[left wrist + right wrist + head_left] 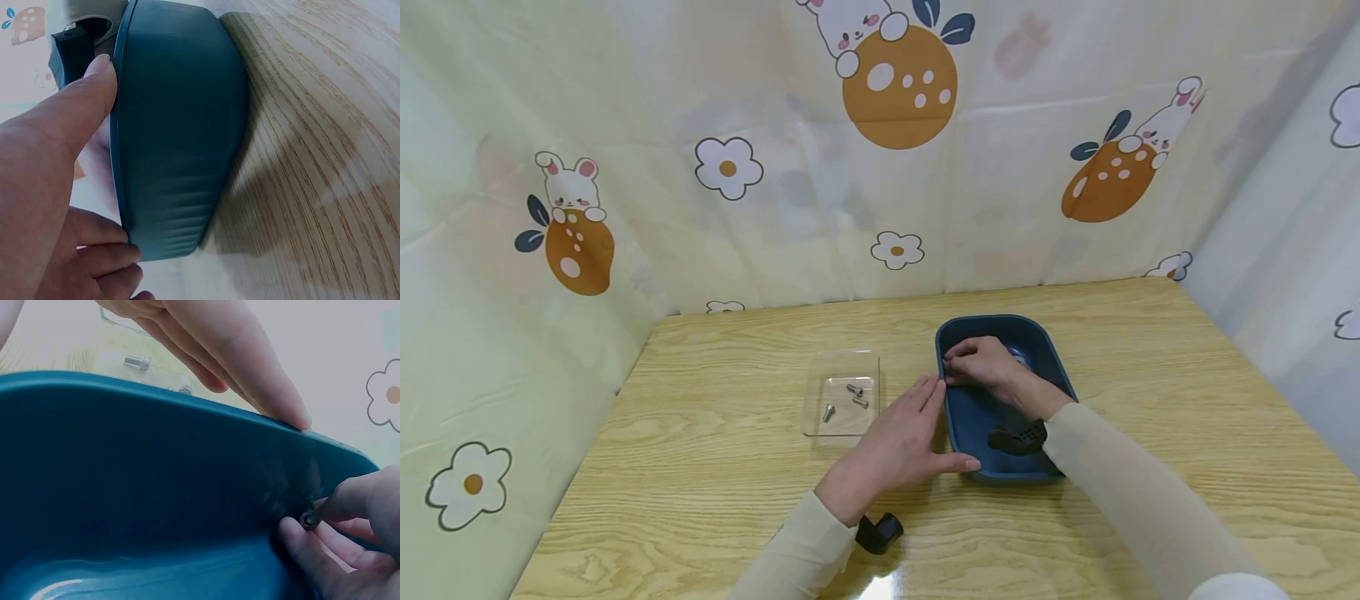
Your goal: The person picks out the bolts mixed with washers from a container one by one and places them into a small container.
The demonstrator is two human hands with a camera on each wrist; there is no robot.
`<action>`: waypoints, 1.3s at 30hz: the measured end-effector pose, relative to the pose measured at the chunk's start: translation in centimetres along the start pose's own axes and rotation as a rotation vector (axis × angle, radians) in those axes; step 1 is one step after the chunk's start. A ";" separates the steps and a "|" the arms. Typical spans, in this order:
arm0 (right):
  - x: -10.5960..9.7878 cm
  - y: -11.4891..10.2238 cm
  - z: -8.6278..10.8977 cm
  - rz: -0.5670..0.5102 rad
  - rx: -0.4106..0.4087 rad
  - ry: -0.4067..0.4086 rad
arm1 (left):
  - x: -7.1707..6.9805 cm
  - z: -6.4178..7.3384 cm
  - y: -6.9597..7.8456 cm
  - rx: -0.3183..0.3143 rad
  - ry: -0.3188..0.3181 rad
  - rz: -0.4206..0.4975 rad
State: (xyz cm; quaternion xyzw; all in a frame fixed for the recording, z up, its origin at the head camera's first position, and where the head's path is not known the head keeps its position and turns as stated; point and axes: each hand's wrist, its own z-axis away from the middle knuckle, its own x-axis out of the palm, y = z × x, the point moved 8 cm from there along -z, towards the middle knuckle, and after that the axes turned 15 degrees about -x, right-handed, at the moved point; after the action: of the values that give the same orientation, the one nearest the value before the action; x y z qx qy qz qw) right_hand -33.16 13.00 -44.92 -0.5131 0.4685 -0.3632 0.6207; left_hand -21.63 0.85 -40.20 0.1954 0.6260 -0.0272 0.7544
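Observation:
A deep blue plastic bin point(973, 425) stands on the table. My left hand point(898, 442) lies along its left side, with fingers fairly straight at the rim and the thumb on the near corner. In the left wrist view the bin's outer wall point(178, 125) faces me. My right hand point(988, 367) reaches inside, close to the left wall. Its thumb and fingertips pinch a small socket-head screw point(309, 519), its head toward the right wrist camera. Left of the bin sits a clear square tray point(817, 375) holding three loose metal screws point(854, 389).
The wood-grain table point(700, 450) extends on both sides of the bin. Behind it hangs a printed curtain point(775, 250). A small shiny thing point(1021, 360) lies in the bin beyond my right hand, too small to identify. Black wrist devices point(880, 533) sit at both wrists.

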 end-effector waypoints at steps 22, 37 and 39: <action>-2.2 -1.8 1.3 -0.124 -0.037 0.018 | -0.3 0.3 -0.1 -0.006 0.001 0.049; -2.5 -3.9 1.1 -0.117 -0.075 0.015 | -2.2 0.9 -2.2 -0.052 0.053 0.070; -2.3 -4.3 1.2 -0.124 -0.076 0.007 | -2.4 1.1 -2.5 -0.055 0.060 0.067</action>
State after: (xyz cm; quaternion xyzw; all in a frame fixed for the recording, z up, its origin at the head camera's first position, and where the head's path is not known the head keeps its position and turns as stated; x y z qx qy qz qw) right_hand -32.59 14.56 -40.22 -0.5628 0.4515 -0.3847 0.5757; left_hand -21.87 -2.31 -38.40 0.1964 0.6419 0.0212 0.7409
